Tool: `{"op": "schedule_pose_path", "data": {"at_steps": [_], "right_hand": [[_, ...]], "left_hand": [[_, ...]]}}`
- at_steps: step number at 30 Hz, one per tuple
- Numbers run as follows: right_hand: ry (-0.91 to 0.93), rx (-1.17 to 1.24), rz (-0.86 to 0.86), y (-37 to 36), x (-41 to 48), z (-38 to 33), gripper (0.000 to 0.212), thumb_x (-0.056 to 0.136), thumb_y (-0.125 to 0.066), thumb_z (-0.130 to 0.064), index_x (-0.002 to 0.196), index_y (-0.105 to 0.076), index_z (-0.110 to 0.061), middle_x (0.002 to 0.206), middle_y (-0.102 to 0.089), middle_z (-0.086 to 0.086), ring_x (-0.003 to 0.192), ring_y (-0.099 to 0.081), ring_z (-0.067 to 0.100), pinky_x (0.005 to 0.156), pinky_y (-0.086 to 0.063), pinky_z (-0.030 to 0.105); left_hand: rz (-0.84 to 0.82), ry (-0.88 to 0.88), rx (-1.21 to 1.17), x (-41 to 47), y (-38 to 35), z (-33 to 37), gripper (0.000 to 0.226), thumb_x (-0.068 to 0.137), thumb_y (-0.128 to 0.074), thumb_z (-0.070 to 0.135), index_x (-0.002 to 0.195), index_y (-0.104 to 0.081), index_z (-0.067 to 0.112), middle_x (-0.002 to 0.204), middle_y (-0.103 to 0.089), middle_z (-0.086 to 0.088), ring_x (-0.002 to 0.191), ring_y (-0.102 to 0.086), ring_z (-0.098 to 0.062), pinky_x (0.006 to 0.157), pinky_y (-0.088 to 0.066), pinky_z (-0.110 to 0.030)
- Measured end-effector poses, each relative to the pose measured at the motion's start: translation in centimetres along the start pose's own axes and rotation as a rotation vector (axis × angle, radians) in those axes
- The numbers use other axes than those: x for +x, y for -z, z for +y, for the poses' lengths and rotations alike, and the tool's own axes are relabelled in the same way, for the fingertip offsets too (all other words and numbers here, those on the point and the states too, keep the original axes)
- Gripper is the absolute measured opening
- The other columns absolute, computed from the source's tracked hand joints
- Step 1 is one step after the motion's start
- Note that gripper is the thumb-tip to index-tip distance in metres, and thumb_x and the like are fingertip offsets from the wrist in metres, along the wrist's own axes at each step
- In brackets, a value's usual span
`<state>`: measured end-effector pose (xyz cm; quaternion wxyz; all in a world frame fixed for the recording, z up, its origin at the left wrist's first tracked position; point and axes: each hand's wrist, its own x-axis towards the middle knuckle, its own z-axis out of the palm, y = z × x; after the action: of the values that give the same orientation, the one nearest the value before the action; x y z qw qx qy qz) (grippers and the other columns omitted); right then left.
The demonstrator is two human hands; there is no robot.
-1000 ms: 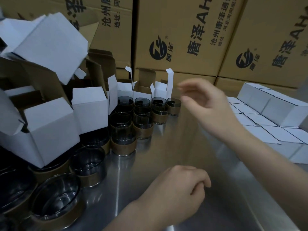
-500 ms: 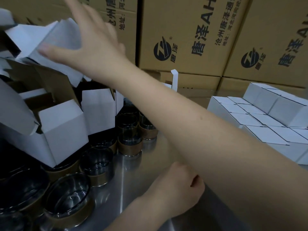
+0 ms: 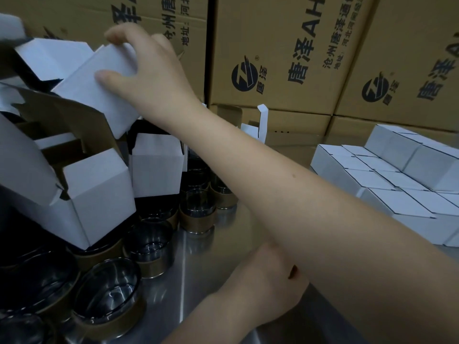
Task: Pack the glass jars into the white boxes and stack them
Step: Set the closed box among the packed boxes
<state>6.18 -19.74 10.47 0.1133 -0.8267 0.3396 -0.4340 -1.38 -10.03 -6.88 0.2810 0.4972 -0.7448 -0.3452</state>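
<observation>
My right hand [image 3: 151, 78] reaches across to the upper left and grips a white box [image 3: 99, 93] that lies tilted on top of a pile of open white boxes [image 3: 99, 194]. My left hand [image 3: 268, 286] rests on the metal table [image 3: 198, 281] below my right forearm, fingers curled, holding nothing. Several dark glass jars with brown bands [image 3: 197, 214] stand on the table at the left and centre, some partly hidden by the boxes. Closed white boxes [image 3: 387, 180] sit stacked in rows at the right.
Large brown cartons [image 3: 285, 50] with black print form a wall behind the table. An open brown carton [image 3: 74, 125] holds some of the white boxes at the left. A few open white boxes [image 3: 260, 120] stand at the back centre.
My right hand swung from the table's centre up to the left pile and closed its fingers round a white box. My left hand stayed in place.
</observation>
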Motion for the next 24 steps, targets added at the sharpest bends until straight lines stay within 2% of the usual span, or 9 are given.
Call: {"op": "schedule_pose_path", "data": {"at_steps": [4, 7, 10, 13, 15, 18, 19, 21, 24], "right_hand": [[0.015, 0.098, 0.092, 0.7, -0.4, 0.6, 0.033, 0.09, -0.065, -0.009, 0.122, -0.061, -0.011, 0.121, -0.056, 0.006, 0.116, -0.044, 0.018, 0.089, -0.039, 0.023], [0.026, 0.163, 0.194, 1.3, -0.8, 0.8, 0.029, 0.088, -0.067, -0.006, 0.117, -0.062, -0.008, 0.109, -0.051, 0.0, 0.114, -0.046, 0.022, 0.091, -0.043, 0.032], [0.049, 0.206, 0.306, 2.4, -1.1, 0.9, 0.03, 0.089, -0.067, -0.006, 0.117, -0.06, -0.004, 0.111, -0.049, 0.005, 0.11, -0.049, 0.023, 0.09, -0.049, 0.038], [0.024, 0.289, 0.375, 3.9, -1.4, 1.3, 0.032, 0.091, -0.066, -0.008, 0.119, -0.056, 0.0, 0.119, -0.055, 0.017, 0.112, -0.052, 0.028, 0.088, -0.052, 0.043], [0.009, 0.332, 0.414, 5.1, -1.8, 1.7, 0.031, 0.091, -0.065, -0.008, 0.118, -0.055, 0.001, 0.117, -0.058, 0.019, 0.111, -0.054, 0.031, 0.09, -0.051, 0.047], [0.052, 0.415, 0.457, 7.1, -3.5, 2.7, 0.02, 0.092, -0.062, -0.003, 0.111, -0.055, -0.004, 0.109, -0.061, 0.013, 0.098, -0.058, 0.018, 0.081, -0.053, 0.026], [0.06, 0.453, 0.464, 7.7, -4.1, 3.2, 0.019, 0.093, -0.06, -0.003, 0.109, -0.054, -0.008, 0.108, -0.061, 0.011, 0.095, -0.058, 0.014, 0.076, -0.052, 0.022], [0.026, 0.527, 0.473, 8.7, -5.5, 4.5, 0.017, 0.094, -0.059, -0.005, 0.107, -0.054, -0.015, 0.108, -0.061, 0.01, 0.097, -0.058, 0.021, 0.076, -0.055, 0.034], [-0.114, 0.633, 0.504, 9.7, -7.6, 6.6, 0.006, 0.093, -0.057, -0.017, 0.097, -0.057, -0.021, 0.099, -0.056, 0.007, 0.091, -0.054, 0.028, 0.066, -0.051, 0.04]], "left_hand": [[0.034, -0.075, -0.043, -0.2, 0.5, 0.7, 0.028, 0.096, -0.047, 0.017, 0.098, -0.063, -0.006, 0.097, -0.066, -0.028, 0.091, -0.063, -0.039, 0.068, -0.04, -0.03], [0.035, -0.104, -0.055, -0.3, 0.8, 1.0, 0.028, 0.096, -0.047, 0.016, 0.096, -0.064, -0.006, 0.095, -0.066, -0.028, 0.089, -0.063, -0.039, 0.072, -0.048, -0.035], [0.027, -0.155, -0.048, -0.3, 1.0, 1.1, 0.026, 0.096, -0.047, 0.015, 0.094, -0.064, -0.004, 0.094, -0.066, -0.026, 0.088, -0.061, -0.04, 0.075, -0.049, -0.039], [0.04, -0.246, -0.105, -0.5, 1.1, 1.4, 0.021, 0.093, -0.048, 0.011, 0.091, -0.067, 0.005, 0.087, -0.067, -0.015, 0.083, -0.058, -0.029, 0.067, -0.043, -0.027], [0.057, -0.282, -0.184, -0.3, 1.0, 1.4, 0.024, 0.085, -0.043, 0.017, 0.089, -0.067, 0.015, 0.096, -0.062, 0.001, 0.084, -0.054, -0.019, 0.059, -0.037, -0.01], [0.064, -0.276, -0.216, 0.1, 0.7, 1.2, 0.029, 0.078, -0.037, 0.023, 0.093, -0.062, 0.026, 0.103, -0.055, 0.022, 0.066, -0.055, 0.003, 0.057, -0.033, 0.0], [0.075, -0.27, -0.227, 0.3, 0.6, 0.9, 0.029, 0.079, -0.039, 0.023, 0.088, -0.066, 0.021, 0.099, -0.058, 0.02, 0.062, -0.053, 0.01, 0.058, -0.033, 0.0], [0.113, -0.247, -0.246, 0.6, 0.5, 0.4, 0.027, 0.083, -0.044, 0.019, 0.086, -0.071, 0.018, 0.079, -0.066, 0.012, 0.062, -0.054, 0.011, 0.06, -0.037, -0.003], [0.238, -0.194, -0.298, 1.2, 0.3, -0.1, 0.024, 0.082, -0.049, 0.017, 0.08, -0.07, 0.027, 0.071, -0.069, 0.014, 0.067, -0.062, -0.006, 0.066, -0.051, -0.024]]}}
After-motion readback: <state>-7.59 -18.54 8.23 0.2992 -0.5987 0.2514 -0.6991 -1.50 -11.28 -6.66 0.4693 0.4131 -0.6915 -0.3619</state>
